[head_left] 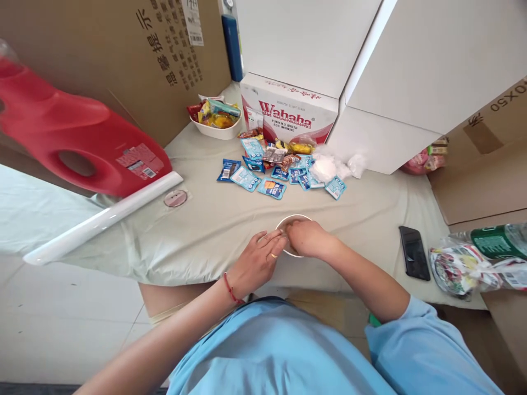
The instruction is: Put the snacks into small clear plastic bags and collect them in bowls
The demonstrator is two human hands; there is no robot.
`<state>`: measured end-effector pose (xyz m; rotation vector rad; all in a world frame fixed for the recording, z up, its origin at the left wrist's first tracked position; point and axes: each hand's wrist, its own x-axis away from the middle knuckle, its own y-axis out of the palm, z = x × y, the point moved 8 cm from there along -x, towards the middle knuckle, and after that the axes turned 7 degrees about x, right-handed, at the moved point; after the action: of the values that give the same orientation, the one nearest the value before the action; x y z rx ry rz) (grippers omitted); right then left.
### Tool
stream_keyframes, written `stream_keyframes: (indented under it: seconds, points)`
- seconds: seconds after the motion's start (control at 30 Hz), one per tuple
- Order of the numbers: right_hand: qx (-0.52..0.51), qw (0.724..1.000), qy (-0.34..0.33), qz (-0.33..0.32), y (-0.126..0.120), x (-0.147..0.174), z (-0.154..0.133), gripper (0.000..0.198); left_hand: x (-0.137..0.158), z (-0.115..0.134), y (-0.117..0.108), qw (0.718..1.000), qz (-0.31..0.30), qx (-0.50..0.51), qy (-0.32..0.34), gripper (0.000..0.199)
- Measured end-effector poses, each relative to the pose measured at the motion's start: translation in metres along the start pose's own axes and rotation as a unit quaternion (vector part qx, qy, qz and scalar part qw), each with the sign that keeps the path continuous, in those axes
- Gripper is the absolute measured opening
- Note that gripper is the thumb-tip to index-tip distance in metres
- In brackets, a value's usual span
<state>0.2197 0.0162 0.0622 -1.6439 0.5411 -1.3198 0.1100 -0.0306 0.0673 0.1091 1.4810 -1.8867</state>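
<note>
Head view shows a white bowl (290, 247) near the front edge of the cloth-covered worktop (222, 214), straight in front of the person. The right hand (308, 238) reaches over its right side, fingers bent down inside; their tips are hidden, so I cannot tell whether they pinch anything. The left hand (256, 262) comes to the bowl's left rim with its fingers stretched out and lying close together; whether they grip the rim I cannot tell. It wears a ring, with a red bracelet (231, 289) at the wrist.

Beyond the bowl lies a loose cluster of snack packets (272, 188), many of them blue, with a crumpled clear plastic bag (357, 164) at its right end. Behind the cluster stands a Wahaha carton (304, 129), and left of that a white dish (218, 132) filled with colourful packets. Further left are a round disc (175, 198), a long white roll (102, 218) and a big red jug (88, 123). A black phone (414, 253) lies to the right, near a bottle with a green label (496, 242).
</note>
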Motion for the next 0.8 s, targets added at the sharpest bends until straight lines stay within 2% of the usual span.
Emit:
stream_keyframes:
  seconds: [0.1,0.2,0.27,0.33,0.47,0.5,0.53,0.57,0.67,0.7,0.73,0.8]
  points:
    - [-0.024,0.999,0.004,0.024,-0.001,0.008,0.001,0.025,0.004,-0.004,-0.001,0.996,0.068,0.062,-0.006,0.06]
    - [-0.112,0.986,-0.017,0.119,-0.009,0.026,0.008,0.016,0.005,-0.006,0.0,0.985,0.116,0.129,-0.016,0.065]
    - [-0.193,0.962,-0.008,0.193,-0.012,0.041,0.023,0.005,0.006,-0.005,0.003,0.979,0.126,0.159,-0.015,0.066]
    - [-0.292,0.921,0.021,0.256,-0.011,0.055,0.045,0.008,0.005,-0.001,0.007,0.98,0.109,0.168,0.007,0.06]
    - [-0.513,0.789,0.052,0.334,-0.005,0.079,0.083,0.025,0.005,0.006,0.015,0.984,0.054,0.165,0.047,0.033]
    - [-0.535,0.772,0.046,0.339,-0.007,0.083,0.086,0.029,0.005,0.007,0.015,0.984,0.051,0.165,0.05,0.028]
    - [-0.532,0.779,0.03,0.33,-0.011,0.086,0.083,0.031,0.005,0.007,0.014,0.984,0.053,0.162,0.052,0.025]
    - [-0.502,0.809,0.006,0.306,-0.016,0.086,0.076,0.031,0.005,0.008,0.013,0.984,0.06,0.157,0.054,0.024]
    - [-0.283,0.942,-0.057,0.17,-0.021,0.075,0.035,0.022,0.005,0.014,0.01,0.987,0.088,0.121,0.062,0.023]
    - [-0.198,0.971,-0.06,0.12,-0.017,0.069,0.023,0.021,0.004,0.016,0.01,0.988,0.094,0.105,0.065,0.022]
    - [-0.125,0.987,-0.057,0.078,-0.012,0.062,0.013,0.023,0.004,0.019,0.011,0.989,0.096,0.093,0.068,0.021]
    - [-0.036,0.998,-0.053,0.022,-0.001,0.048,0.0,0.028,0.002,0.021,0.014,0.99,0.089,0.088,0.067,0.02]
